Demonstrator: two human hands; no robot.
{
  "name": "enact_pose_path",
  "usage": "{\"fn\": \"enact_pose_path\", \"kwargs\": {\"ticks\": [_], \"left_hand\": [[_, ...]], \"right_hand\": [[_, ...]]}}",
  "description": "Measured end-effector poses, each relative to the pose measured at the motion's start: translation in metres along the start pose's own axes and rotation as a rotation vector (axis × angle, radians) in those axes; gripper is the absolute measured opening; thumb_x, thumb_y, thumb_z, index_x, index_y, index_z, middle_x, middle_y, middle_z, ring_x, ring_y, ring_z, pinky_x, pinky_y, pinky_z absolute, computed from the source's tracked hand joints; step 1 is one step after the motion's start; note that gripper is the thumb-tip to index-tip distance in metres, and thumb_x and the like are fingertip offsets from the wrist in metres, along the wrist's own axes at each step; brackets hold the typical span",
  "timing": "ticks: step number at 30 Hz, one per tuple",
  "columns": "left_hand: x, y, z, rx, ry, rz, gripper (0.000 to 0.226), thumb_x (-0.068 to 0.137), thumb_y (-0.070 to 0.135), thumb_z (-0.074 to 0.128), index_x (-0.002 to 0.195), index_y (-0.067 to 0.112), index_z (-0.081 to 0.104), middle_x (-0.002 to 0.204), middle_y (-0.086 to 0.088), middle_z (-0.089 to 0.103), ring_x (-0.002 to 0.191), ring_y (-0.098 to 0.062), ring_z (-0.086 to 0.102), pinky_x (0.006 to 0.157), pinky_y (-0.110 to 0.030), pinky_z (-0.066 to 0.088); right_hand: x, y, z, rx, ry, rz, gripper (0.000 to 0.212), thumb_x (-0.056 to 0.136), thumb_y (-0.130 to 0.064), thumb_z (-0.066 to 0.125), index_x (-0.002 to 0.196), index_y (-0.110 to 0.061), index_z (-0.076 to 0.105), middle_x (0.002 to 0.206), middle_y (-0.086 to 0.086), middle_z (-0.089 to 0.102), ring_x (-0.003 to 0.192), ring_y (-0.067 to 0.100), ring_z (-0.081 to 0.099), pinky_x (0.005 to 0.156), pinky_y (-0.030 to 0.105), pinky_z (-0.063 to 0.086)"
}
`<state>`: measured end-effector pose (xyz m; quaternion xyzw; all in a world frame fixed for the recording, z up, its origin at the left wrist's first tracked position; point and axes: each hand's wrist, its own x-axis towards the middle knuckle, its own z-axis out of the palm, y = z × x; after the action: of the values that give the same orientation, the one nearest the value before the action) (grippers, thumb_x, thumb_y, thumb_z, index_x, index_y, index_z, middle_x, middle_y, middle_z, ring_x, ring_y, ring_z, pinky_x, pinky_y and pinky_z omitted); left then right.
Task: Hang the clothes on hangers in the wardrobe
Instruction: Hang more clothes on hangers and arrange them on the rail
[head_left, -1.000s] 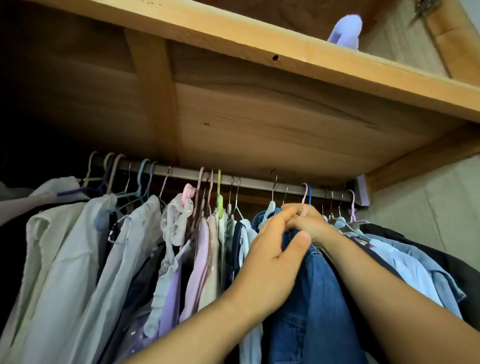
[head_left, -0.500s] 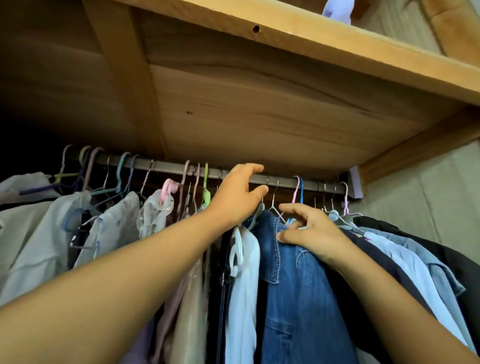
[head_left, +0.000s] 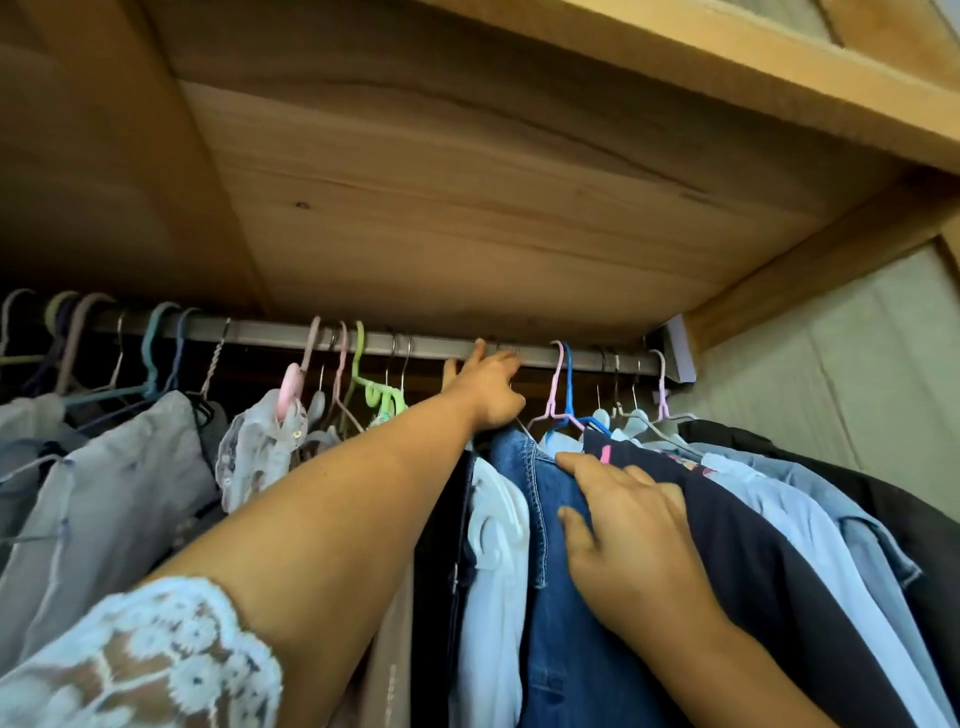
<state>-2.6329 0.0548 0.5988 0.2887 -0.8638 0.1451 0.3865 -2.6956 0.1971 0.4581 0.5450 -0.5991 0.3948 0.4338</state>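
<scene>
Wardrobe is pretty packed, bare wood overhead and a pale wall off to the right. One metal rail runs across under the shelf, and it's loaded with hangers in pink, blue, green and plain wire. Too many overlapping to count properly. Pale shirts bunch up on the left, with a lacy white top among them. Toward the right hang a denim garment, a dark navy one, light blue shirts and something black at the far end. Denim garment hangs about mid-rail, between a white piece and the navy one. Two hands in there: left hand reaches up to the rail with fingers hooked over it, though what it's pinching I can't tell. Right hand lies flat with fingers spread, pressing on the denim's shoulder.
</scene>
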Motion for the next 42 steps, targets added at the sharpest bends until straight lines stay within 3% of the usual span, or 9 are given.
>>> {"fn": "enact_pose_path", "kwargs": {"ticks": [4,10,14,18,23,26,28,34,42], "left_hand": [[0.003,-0.004,0.008,0.009,0.022,-0.084,0.069,0.091,0.018,0.047,0.150,0.029,0.014,0.159,0.010,0.004,0.145,-0.020,-0.015,0.109,-0.055,-0.016],[-0.012,-0.005,0.004,-0.154,0.096,-0.034,0.059,0.092,0.025,0.055,0.146,0.027,0.030,0.158,0.005,0.012,0.146,-0.020,-0.002,0.115,-0.051,-0.004],[-0.041,-0.002,-0.013,-0.461,0.265,0.083,0.027,0.090,0.014,0.060,0.116,0.013,0.064,0.126,-0.006,0.057,0.120,-0.018,0.050,0.098,-0.019,0.033],[-0.096,0.006,-0.030,-0.617,0.216,0.112,0.015,0.091,0.012,0.059,0.100,0.008,0.070,0.099,0.003,0.067,0.081,0.001,0.058,0.072,-0.007,0.044],[-0.177,0.014,-0.016,-0.125,0.229,0.333,0.035,0.085,0.040,0.049,0.095,0.019,0.074,0.103,0.003,0.070,0.107,-0.017,0.059,0.104,-0.041,0.038],[-0.219,0.016,0.002,0.316,0.363,0.482,0.035,0.083,0.037,0.045,0.089,0.019,0.075,0.112,0.000,0.066,0.127,-0.030,0.047,0.110,-0.056,0.008],[-0.243,0.016,0.024,0.495,0.395,0.588,0.029,0.080,0.028,0.050,0.089,0.016,0.075,0.113,-0.003,0.066,0.129,-0.033,0.046,0.110,-0.056,0.005],[-0.303,-0.007,0.096,0.464,0.150,0.490,0.047,0.092,0.035,0.035,0.121,0.011,0.063,0.099,-0.007,0.071,0.122,-0.029,0.054,0.108,-0.058,0.013],[-0.345,-0.059,0.095,0.515,0.151,0.357,0.055,0.084,0.059,0.039,0.083,0.017,0.076,0.091,-0.002,0.064,0.128,-0.026,0.045,0.111,-0.058,0.008]], "right_hand": [[0.003,0.012,0.024,-0.034,0.275,-0.028,0.035,0.057,-0.010,0.062,0.090,-0.017,0.068,0.065,-0.003,0.064,0.056,0.022,0.060,0.057,0.030,0.034],[-0.009,0.017,0.026,-0.004,0.253,-0.012,0.041,0.067,-0.022,0.059,0.107,-0.015,0.066,0.066,-0.003,0.060,0.064,0.025,0.059,0.065,0.034,0.040],[-0.028,0.012,0.024,0.186,0.213,0.060,0.058,0.081,-0.040,0.051,0.135,-0.018,0.048,0.080,-0.003,0.055,0.086,0.025,0.051,0.080,0.030,0.024],[-0.059,0.000,0.023,0.211,0.170,0.062,0.081,0.075,-0.042,0.056,0.148,-0.023,0.024,0.138,0.003,0.046,0.118,0.023,0.037,0.099,0.036,0.026],[-0.111,-0.016,0.015,0.120,0.100,0.007,0.092,0.069,-0.043,0.061,0.148,-0.026,0.017,0.157,0.009,0.009,0.140,0.028,0.013,0.107,0.051,0.022],[-0.147,-0.022,0.011,-0.072,0.023,-0.132,0.082,0.069,-0.041,0.060,0.144,-0.018,0.035,0.157,0.007,0.016,0.145,0.029,0.007,0.109,0.057,0.010],[-0.172,-0.027,0.013,-0.141,-0.045,-0.230,0.062,0.073,-0.038,0.056,0.130,-0.013,0.054,0.151,0.006,0.033,0.144,0.027,0.014,0.109,0.058,0.004],[-0.230,-0.025,0.020,-0.139,-0.242,-0.240,0.051,0.081,-0.048,0.043,0.117,-0.019,0.066,0.131,-0.001,0.059,0.138,0.025,0.030,0.108,0.061,0.002],[-0.238,0.037,0.032,-0.271,-0.437,-0.054,0.076,0.090,-0.066,0.015,0.120,-0.017,0.065,0.125,0.010,0.062,0.135,0.029,0.030,0.112,0.054,-0.009]]}}
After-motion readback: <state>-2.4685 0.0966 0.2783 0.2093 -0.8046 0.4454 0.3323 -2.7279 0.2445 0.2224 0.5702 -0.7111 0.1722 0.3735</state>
